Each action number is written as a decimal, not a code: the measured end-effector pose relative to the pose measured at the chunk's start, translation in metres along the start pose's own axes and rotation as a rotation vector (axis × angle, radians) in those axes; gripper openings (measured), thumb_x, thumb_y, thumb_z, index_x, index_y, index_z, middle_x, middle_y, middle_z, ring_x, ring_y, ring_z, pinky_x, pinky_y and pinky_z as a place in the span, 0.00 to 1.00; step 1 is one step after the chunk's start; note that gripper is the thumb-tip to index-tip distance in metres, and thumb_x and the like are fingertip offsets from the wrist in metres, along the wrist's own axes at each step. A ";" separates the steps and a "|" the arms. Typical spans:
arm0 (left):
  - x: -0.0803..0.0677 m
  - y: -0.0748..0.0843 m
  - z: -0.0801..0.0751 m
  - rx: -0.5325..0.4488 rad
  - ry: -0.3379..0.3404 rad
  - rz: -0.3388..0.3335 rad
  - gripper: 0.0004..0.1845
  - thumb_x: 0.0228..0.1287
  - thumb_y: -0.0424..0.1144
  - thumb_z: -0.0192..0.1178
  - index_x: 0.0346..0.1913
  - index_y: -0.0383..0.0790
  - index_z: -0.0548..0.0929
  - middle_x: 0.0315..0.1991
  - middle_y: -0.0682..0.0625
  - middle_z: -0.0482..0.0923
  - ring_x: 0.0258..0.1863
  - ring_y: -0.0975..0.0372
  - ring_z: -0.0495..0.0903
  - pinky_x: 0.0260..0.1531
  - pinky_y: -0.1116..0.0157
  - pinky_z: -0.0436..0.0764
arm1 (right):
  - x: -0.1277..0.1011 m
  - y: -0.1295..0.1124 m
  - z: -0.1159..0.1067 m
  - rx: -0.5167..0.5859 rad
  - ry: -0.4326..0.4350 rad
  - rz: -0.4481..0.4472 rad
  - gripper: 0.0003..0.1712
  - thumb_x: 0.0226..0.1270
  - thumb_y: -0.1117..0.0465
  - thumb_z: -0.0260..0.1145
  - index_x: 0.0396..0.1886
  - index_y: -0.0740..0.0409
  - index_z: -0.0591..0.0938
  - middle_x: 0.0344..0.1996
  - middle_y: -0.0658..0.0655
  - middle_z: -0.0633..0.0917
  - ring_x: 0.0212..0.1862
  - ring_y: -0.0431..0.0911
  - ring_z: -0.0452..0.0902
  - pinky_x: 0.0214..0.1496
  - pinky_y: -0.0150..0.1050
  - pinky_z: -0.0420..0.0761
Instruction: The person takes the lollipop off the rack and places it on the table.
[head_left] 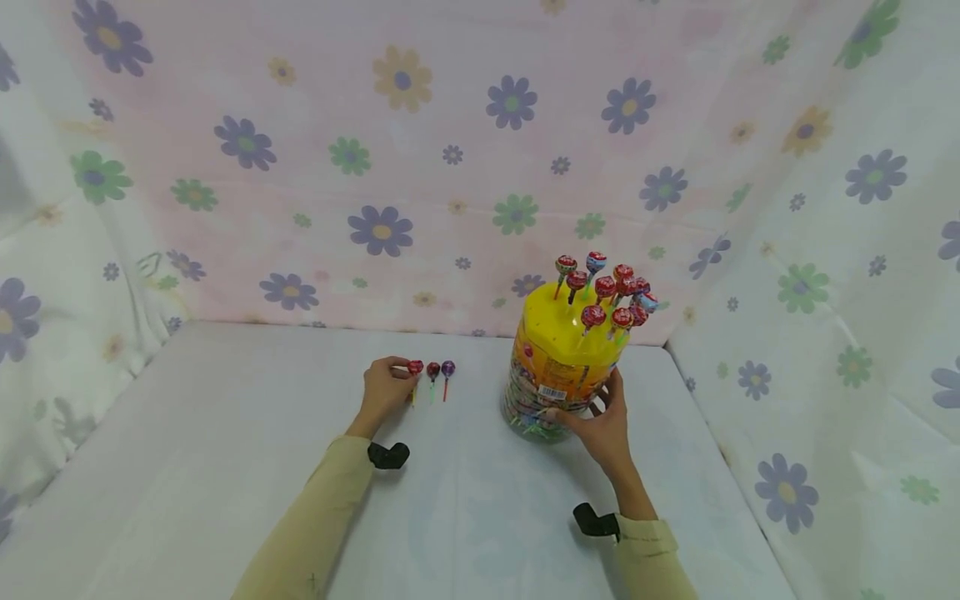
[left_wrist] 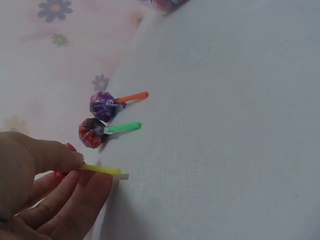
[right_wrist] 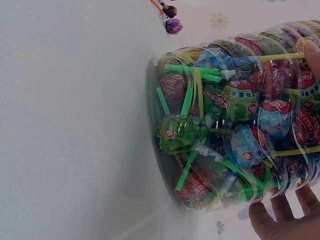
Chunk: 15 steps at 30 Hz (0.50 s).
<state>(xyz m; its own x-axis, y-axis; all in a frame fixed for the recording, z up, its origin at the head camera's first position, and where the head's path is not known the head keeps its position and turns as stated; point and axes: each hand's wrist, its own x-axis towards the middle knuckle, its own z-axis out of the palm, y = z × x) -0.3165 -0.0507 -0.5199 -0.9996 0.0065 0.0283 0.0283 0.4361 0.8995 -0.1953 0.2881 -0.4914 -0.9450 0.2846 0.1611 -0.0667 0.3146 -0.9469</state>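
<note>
My left hand (head_left: 387,385) pinches a red-wrapped lollipop (head_left: 416,366) near its head, and its yellow stick (left_wrist: 102,169) pokes out past the fingers. Beside it on the table lie a dark red lollipop (left_wrist: 91,133) with a green stick and a purple one (left_wrist: 103,106) with an orange stick. My right hand (head_left: 603,421) grips the side of a big clear jar (right_wrist: 225,120) packed with wrapped lollipops, thumb on the near side and fingers around the far side. Several lollipops (head_left: 604,287) stand upright in the jar's yellow lid (head_left: 551,321).
A white cloth covers the table (head_left: 247,433). Flower-patterned curtains (head_left: 450,183) hang behind it and along both sides. A black wrist mount (head_left: 390,455) sits at the left sleeve, another (head_left: 596,521) at the right.
</note>
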 end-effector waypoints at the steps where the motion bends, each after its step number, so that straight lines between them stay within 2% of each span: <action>1: 0.001 0.000 0.001 -0.005 -0.001 -0.006 0.18 0.62 0.29 0.68 0.54 0.25 0.82 0.40 0.32 0.87 0.26 0.59 0.86 0.23 0.70 0.83 | 0.000 0.000 0.000 -0.002 0.000 0.000 0.64 0.55 0.56 0.82 0.82 0.45 0.49 0.78 0.57 0.59 0.75 0.59 0.60 0.77 0.61 0.63; 8: 0.009 0.000 0.008 -0.035 -0.034 -0.047 0.17 0.63 0.28 0.67 0.53 0.24 0.81 0.41 0.31 0.86 0.20 0.66 0.82 0.21 0.73 0.82 | 0.001 0.002 0.000 -0.009 0.003 0.007 0.64 0.55 0.56 0.82 0.82 0.44 0.49 0.77 0.57 0.60 0.75 0.59 0.60 0.77 0.61 0.63; 15: 0.010 0.003 0.008 0.041 -0.021 -0.041 0.18 0.61 0.28 0.68 0.52 0.24 0.81 0.39 0.33 0.87 0.21 0.63 0.82 0.22 0.71 0.80 | 0.001 0.002 0.000 -0.005 -0.002 0.000 0.63 0.55 0.56 0.82 0.82 0.44 0.50 0.77 0.56 0.61 0.75 0.58 0.60 0.77 0.60 0.63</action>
<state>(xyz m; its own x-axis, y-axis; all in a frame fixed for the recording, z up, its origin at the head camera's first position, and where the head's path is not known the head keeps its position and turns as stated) -0.3267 -0.0422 -0.5200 -0.9998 0.0070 -0.0175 -0.0121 0.4729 0.8810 -0.1964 0.2890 -0.4934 -0.9457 0.2828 0.1602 -0.0648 0.3188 -0.9456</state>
